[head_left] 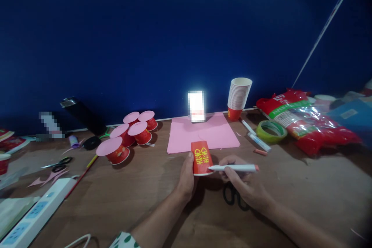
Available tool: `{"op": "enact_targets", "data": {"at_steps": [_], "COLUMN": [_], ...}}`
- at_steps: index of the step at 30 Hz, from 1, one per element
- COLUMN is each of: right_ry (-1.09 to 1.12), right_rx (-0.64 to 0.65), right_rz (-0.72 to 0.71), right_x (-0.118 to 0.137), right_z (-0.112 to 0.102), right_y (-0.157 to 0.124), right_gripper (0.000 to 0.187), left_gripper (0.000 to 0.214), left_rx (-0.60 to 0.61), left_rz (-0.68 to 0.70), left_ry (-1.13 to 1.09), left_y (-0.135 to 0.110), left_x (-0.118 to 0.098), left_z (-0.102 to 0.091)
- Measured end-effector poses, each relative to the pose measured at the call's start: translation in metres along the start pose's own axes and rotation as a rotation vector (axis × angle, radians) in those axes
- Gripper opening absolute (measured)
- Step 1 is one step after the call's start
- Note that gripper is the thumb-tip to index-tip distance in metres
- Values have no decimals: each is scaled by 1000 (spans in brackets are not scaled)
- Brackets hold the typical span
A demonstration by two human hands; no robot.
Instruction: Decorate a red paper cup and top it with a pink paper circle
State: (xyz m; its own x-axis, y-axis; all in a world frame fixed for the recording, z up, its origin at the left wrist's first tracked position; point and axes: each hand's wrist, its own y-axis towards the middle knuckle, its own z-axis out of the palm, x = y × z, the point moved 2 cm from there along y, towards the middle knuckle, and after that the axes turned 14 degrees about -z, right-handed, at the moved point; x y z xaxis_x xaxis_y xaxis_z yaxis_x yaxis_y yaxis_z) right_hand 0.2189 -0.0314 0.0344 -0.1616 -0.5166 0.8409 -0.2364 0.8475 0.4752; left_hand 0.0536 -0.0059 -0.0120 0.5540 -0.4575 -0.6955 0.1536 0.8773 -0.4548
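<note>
My left hand [186, 178] is closed round a red paper cup [201, 158] with yellow characters, held upside down on the wooden table [139, 197]. In my right hand [244, 180] is a white marker pen [234, 168], gripped with its tip touching the cup's lower right side near the rim. A pink paper sheet [203, 131] lies just behind the cup. Black scissors [232, 195] lie under my right hand, partly hidden.
Several upturned red cups with pink discs [128, 137] stand at the left. A stack of paper cups [238, 97], a green tape roll [271, 131], glue sticks [258, 141] and a red bag [305, 122] sit at the right. A second pair of scissors [58, 162] and a power strip [35, 213] lie at the left.
</note>
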Motion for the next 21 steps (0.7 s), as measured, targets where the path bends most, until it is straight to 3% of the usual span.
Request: {"op": "enact_targets", "data": {"at_steps": [4, 9, 13, 21], "right_ry": [-7, 90, 174, 121], "right_rx": [49, -29, -10, 27], "right_rz": [-33, 65, 106, 105], "right_x": [-1, -8, -10, -9], "right_z": [1, -3, -2, 3], "right_y": [-1, -3, -3, -3], "right_gripper": [18, 21, 24, 23], "left_gripper": [54, 55, 54, 53], "left_rx": [10, 24, 28, 29], "left_rz": [-31, -23, -36, -34], "left_ry": [2, -21, -39, -6], "left_y": [-1, -2, 0, 2], "left_x": [0, -1, 0, 1], "left_z": [3, 3, 0, -1]}}
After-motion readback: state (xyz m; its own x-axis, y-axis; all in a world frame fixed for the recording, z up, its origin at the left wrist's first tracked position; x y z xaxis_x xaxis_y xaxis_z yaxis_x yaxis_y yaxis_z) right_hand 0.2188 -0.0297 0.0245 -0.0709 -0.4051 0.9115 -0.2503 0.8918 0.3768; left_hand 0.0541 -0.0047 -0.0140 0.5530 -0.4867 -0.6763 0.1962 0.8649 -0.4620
